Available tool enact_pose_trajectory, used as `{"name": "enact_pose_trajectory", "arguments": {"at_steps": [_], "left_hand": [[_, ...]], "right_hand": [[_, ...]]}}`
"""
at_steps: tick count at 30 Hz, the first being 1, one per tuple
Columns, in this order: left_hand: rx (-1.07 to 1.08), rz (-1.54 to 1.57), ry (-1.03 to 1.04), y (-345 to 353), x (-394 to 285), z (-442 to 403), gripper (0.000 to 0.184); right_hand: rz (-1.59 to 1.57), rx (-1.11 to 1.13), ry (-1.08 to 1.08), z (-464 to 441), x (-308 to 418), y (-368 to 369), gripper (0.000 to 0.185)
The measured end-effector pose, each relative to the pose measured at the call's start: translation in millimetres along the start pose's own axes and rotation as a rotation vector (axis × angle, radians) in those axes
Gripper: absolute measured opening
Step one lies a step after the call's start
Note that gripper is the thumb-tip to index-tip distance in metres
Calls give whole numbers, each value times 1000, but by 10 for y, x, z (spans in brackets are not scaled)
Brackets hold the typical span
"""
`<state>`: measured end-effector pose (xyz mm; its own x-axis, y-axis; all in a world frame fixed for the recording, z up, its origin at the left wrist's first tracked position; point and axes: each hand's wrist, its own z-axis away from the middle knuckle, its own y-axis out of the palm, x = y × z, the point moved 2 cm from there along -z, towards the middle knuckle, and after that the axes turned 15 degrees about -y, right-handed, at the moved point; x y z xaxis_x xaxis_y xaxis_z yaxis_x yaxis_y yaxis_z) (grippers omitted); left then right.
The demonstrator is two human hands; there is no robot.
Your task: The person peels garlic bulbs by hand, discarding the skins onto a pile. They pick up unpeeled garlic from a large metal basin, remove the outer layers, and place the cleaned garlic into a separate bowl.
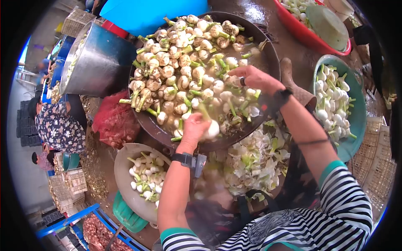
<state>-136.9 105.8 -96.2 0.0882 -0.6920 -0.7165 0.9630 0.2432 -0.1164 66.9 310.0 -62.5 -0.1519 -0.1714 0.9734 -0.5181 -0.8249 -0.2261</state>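
Note:
A wide dark basin [274, 56] holds murky water and a heap of garlic bulbs [167, 58] with short green stems, many of them muddy. At the basin's near side, my left hand [196, 127] is closed on a white garlic bulb [212, 130], its stem pointing up. Over the right part of the heap reaches my right hand [256, 79], a ring on one finger. Its fingers are stretched out above the bulbs, and nothing shows in them. Their undersides are hidden.
Peeled skins [259, 161] are piled below the basin. White bulbs fill a green tub [358, 113] at right and a pale bowl [123, 161] at lower left. A red mesh sack [115, 119] and a metal pot [104, 62] stand left, near another person [60, 125].

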Motion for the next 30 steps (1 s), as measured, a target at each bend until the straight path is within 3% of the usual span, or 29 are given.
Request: {"name": "enact_pose_trajectory", "arguments": {"at_steps": [3, 4, 6, 8, 10, 11, 12, 15, 16, 18, 20, 21, 24, 30], "left_hand": [[65, 369, -102, 19, -437, 492, 21], [81, 368, -52, 42, -481, 582, 21], [121, 361, 36, 147, -480, 799, 20], [96, 416, 67, 232, -383, 964, 16], [-9, 461, -14, 298, -369, 1176, 18], [-12, 489, 20, 325, -357, 1302, 21], [-16, 517, 55, 353, -375, 1444, 24], [-117, 429, 75, 412, -315, 1707, 31], [-165, 371, 66, 436, -304, 1778, 33], [-64, 312, 51, 557, -287, 1880, 33], [-136, 204, 300, 630, -179, 1737, 31], [-282, 65, 380, 643, -193, 1706, 22], [-365, -148, 412, 657, -206, 1676, 15], [-136, -109, 364, 542, -118, 1575, 15]], "right_hand": [[21, -137, -183, 373, 682, 447, 43], [-227, -92, -223, 467, 783, 599, 57], [-327, -41, -152, 651, 1015, 910, 80], [-616, -90, -325, 741, 1016, 1247, 56], [-664, -216, -20, 880, 1132, 1382, 42], [-754, -279, 34, 912, 1055, 1464, 33], [-932, -367, -26, 929, 1030, 1527, 26], [-1051, -666, -12, 1012, 985, 1572, 22], [-1050, -744, -49, 1025, 1018, 1594, 24], [-1040, -899, -124, 1039, 1077, 1637, 27], [-948, -862, -87, 1076, 1136, 1698, 24], [-899, -850, -73, 1099, 1163, 1716, 23], [-729, -895, -95, 1135, 1116, 1726, 20], [-737, -913, -142, 1168, 1146, 1761, 19]]}}
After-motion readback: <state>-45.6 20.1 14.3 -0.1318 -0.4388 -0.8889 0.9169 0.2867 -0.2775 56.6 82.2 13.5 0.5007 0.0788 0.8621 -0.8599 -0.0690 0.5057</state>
